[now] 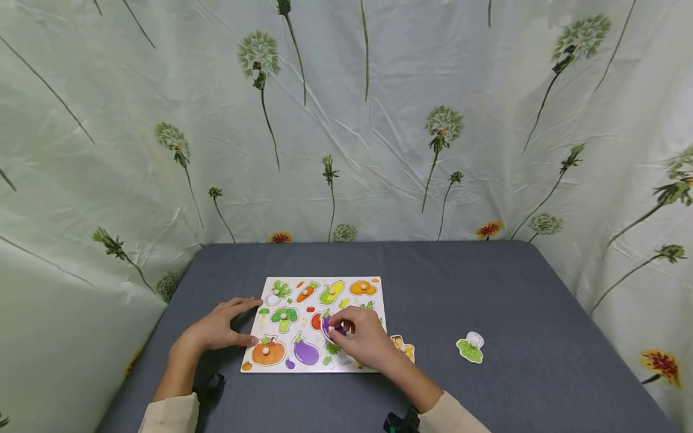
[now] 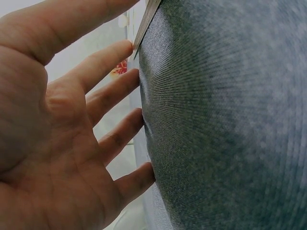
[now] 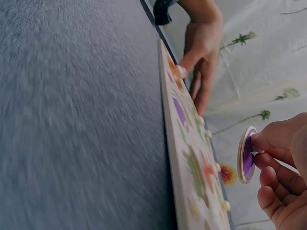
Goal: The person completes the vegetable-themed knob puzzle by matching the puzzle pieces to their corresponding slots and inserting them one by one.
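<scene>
My right hand (image 1: 361, 337) pinches a purple eggplant puzzle piece (image 1: 326, 328) between thumb and fingers, above the middle of a white vegetable puzzle board (image 1: 260, 325). In the right wrist view the piece (image 3: 248, 158) is tilted on edge, apart from the board. A purple eggplant picture (image 1: 306, 353) without a knob shows on the board, left of that hand. My left hand (image 1: 222, 325) is spread at the board's left edge, thumb beside the knobbed pumpkin piece (image 1: 269, 355). In the left wrist view its fingers (image 2: 112, 98) are spread and its palm holds nothing.
A white-and-green vegetable piece (image 1: 470, 347) lies on the dark grey table (image 1: 433, 288) to the right. Another yellowish piece (image 1: 406, 349) lies beside the board's right edge, partly behind my right forearm. Behind the table hangs a flower-patterned curtain (image 1: 379, 150).
</scene>
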Tool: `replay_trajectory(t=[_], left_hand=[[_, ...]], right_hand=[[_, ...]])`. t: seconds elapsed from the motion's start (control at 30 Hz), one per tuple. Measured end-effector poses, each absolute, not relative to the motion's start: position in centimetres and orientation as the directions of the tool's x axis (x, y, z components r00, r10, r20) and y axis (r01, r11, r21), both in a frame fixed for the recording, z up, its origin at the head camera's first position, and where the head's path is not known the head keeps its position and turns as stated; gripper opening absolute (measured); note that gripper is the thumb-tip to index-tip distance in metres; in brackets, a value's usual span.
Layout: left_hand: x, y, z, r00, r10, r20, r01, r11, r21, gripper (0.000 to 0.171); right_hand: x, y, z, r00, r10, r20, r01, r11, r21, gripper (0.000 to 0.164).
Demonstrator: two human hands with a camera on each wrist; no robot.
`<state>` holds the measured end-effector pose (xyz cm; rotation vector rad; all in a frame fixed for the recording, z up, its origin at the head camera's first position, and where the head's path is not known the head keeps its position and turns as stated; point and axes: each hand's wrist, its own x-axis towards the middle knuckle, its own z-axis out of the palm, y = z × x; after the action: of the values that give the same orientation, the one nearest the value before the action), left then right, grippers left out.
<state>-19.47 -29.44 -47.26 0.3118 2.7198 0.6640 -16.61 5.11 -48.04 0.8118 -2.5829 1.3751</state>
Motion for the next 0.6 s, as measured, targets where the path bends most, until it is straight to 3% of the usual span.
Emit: replay_trajectory(t=[0.6], left_hand=[[-19.5,-29.5,-47.2,-0.922,0.291,-0.257,0.138,0.864,0.484,0.092]], right_hand=[[-16.0,0.9,-49.7,-0.807,-0.494,0.322,-0.544,0.411,-0.732,0.007]])
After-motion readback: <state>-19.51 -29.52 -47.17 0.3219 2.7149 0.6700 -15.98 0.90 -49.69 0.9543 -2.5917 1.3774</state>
